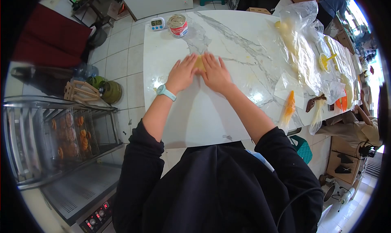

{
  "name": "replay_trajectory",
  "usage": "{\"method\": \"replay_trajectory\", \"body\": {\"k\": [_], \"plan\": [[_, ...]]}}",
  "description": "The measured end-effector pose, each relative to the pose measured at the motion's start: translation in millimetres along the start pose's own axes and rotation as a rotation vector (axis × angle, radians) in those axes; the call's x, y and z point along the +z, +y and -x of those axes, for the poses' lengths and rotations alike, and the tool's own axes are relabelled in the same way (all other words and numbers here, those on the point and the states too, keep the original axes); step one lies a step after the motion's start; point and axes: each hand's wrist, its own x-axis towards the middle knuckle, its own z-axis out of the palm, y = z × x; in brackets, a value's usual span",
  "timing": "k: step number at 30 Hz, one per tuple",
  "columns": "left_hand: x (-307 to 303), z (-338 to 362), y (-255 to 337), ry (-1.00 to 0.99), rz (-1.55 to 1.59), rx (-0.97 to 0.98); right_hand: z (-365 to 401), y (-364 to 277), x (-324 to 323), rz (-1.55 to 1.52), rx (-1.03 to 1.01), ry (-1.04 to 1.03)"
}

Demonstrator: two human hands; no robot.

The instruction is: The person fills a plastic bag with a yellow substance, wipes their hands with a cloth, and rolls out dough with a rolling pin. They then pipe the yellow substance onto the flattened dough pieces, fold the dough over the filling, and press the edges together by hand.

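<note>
A small piece of pale yellow dough (199,64) lies on the white marbled table (195,119), partly covered by both hands. My left hand (181,74), with a light teal watch on the wrist, rests along the dough's left side with fingers stretched out. On the other side, my right hand (216,73) lies flat, fingers extended, its inner edge touching the dough. The undersides of both hands are hidden. Beyond my fingers, an opened can (178,26) with a red and white label stands beside a white digital timer (157,24).
Along the table's right side are clear plastic sheets (303,58), a piping bag with orange filling (290,104) and a dark brown item (314,103). A wire rack of baked goods (73,137) stands at left. Another person (362,127) is at far right.
</note>
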Motion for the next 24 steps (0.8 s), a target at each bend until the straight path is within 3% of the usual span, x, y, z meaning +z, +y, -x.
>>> {"method": "replay_trajectory", "body": {"k": [2, 3, 4, 6, 8, 10, 13, 15, 18, 20, 22, 24], "plan": [[1.9, 7.2, 12.1, -0.323, -0.446, -0.219, 10.4, 1.6, -3.9, 0.117, 0.034, -0.216], [-0.1, 2.9, 13.2, -0.437, -0.434, -0.296, 8.3, 2.5, -3.9, 0.119, 0.032, -0.21], [2.3, 4.0, 15.3, -0.444, -0.435, -0.288, 8.8, -0.7, -6.0, 0.107, 0.036, -0.137], [11.3, -1.5, 22.7, -0.192, -0.471, -0.177, 8.3, 2.3, -8.2, 0.115, 0.057, -0.047], [26.0, -0.6, 15.8, -0.24, -0.404, -0.156, 13.6, 18.7, -6.4, -0.012, 0.02, -0.343], [34.8, -5.8, 21.6, -0.255, -0.389, -0.176, 4.5, 34.9, -32.0, -0.095, 0.097, -0.285], [45.6, -0.6, 28.7, -0.064, -0.449, -0.157, -38.3, 95.5, -78.5, -0.09, 0.098, 0.233], [20.5, -6.3, 60.8, -0.014, -0.589, -0.151, -73.1, 138.5, -127.6, -0.141, 0.32, 0.292], [5.9, 17.7, 70.3, 0.162, -0.468, -0.39, -112.7, 247.7, -150.7, 0.114, 0.182, 0.148], [3.9, 44.8, 72.0, 0.302, -0.472, -0.439, -123.2, 337.4, -134.0, 0.494, -0.292, -0.071], [2.3, 68.3, 82.6, 0.386, -0.479, -0.487, -137.7, 342.0, -160.2, 0.541, 0.532, -0.155], [3.9, 87.7, 97.2, 0.396, -0.484, -0.548, -146.0, 343.4, -196.8, 0.726, 0.694, -0.482]]}}
